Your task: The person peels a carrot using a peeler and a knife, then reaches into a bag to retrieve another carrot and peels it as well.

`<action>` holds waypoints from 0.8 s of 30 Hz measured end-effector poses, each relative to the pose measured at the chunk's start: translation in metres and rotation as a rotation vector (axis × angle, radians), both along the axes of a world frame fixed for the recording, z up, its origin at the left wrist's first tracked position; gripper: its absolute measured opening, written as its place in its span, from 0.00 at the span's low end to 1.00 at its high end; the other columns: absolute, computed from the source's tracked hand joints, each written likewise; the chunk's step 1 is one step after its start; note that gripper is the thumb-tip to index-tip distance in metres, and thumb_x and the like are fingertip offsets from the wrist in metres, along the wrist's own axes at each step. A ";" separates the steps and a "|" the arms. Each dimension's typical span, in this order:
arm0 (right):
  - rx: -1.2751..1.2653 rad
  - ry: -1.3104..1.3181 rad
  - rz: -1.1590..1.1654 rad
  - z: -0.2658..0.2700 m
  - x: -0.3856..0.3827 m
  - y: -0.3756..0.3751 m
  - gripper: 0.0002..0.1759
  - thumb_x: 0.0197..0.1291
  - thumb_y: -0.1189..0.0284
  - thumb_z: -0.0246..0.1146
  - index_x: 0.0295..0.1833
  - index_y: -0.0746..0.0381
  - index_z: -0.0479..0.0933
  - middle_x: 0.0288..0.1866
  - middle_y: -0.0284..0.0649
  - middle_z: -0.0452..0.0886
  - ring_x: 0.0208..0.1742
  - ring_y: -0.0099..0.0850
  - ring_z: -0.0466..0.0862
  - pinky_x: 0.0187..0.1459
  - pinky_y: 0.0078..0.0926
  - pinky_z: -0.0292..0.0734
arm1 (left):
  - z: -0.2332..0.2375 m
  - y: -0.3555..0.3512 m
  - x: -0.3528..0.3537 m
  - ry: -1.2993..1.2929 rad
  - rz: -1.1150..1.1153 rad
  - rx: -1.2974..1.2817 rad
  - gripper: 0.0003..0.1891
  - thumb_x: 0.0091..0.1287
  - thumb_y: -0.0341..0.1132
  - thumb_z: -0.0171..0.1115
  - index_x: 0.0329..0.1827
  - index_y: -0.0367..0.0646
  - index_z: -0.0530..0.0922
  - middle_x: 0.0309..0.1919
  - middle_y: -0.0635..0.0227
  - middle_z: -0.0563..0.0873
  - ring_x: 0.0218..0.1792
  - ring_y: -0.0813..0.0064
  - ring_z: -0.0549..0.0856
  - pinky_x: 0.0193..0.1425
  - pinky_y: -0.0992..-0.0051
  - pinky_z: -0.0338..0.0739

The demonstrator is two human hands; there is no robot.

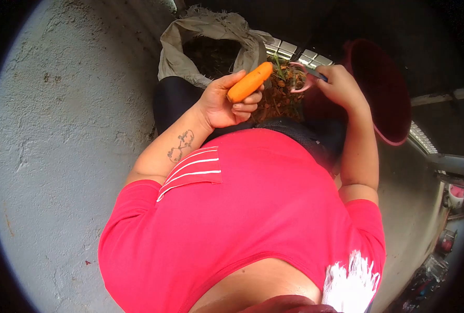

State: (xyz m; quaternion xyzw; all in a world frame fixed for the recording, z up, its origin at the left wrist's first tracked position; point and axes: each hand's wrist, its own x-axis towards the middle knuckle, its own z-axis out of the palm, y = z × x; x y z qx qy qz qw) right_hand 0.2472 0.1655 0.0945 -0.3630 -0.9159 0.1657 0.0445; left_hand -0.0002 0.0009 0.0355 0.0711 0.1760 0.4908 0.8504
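My left hand [225, 104] is closed around an orange carrot [250, 83], tilted with its far end up and to the right. The carrot's surface looks smooth, with a small dark mark near the far end. To the right of it, my right hand [342, 87] grips a pink peeler [308, 80] with a dark part by the fingers. The peeler's pink head points toward the carrot and stands apart from it. Below both hands lies a heap of orange-brown scraps and green bits [279, 99].
A whitish woven sack [172, 49] stands open beyond my left hand, with dark matter inside. A large dark red bucket [391, 112] is tipped beside my right arm. A rough grey-blue wall [59, 156] rises close on the left. Several blurred items lie at far right.
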 end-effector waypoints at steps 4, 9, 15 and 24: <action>-0.072 0.110 0.244 0.012 -0.021 -0.027 0.10 0.53 0.66 0.62 0.34 0.61 0.81 0.28 0.49 0.81 0.34 0.51 0.82 0.36 0.44 0.76 | -0.019 0.006 0.006 0.061 0.030 -0.029 0.23 0.76 0.53 0.47 0.52 0.40 0.75 0.23 0.69 0.74 0.14 0.86 0.65 0.18 0.86 0.60; 0.076 0.076 0.399 0.015 -0.051 -0.052 0.10 0.53 0.64 0.63 0.34 0.59 0.83 0.30 0.47 0.83 0.35 0.49 0.83 0.37 0.46 0.77 | -0.036 0.009 0.015 0.241 0.078 -0.049 0.26 0.77 0.57 0.41 0.47 0.44 0.77 0.22 0.68 0.77 0.13 0.86 0.64 0.15 0.86 0.55; 0.125 0.045 0.401 0.012 -0.058 -0.048 0.10 0.53 0.64 0.63 0.35 0.59 0.83 0.29 0.47 0.83 0.35 0.49 0.83 0.37 0.46 0.78 | -0.010 -0.001 0.021 0.362 0.115 -0.110 0.24 0.78 0.56 0.37 0.47 0.45 0.74 0.20 0.69 0.75 0.12 0.86 0.60 0.14 0.85 0.52; 0.137 -0.059 0.179 0.005 -0.022 0.008 0.09 0.56 0.66 0.62 0.36 0.58 0.84 0.29 0.48 0.82 0.34 0.49 0.83 0.36 0.42 0.77 | 0.004 -0.016 0.012 0.314 0.033 0.028 0.19 0.79 0.50 0.38 0.52 0.46 0.71 0.19 0.70 0.72 0.10 0.86 0.58 0.14 0.84 0.52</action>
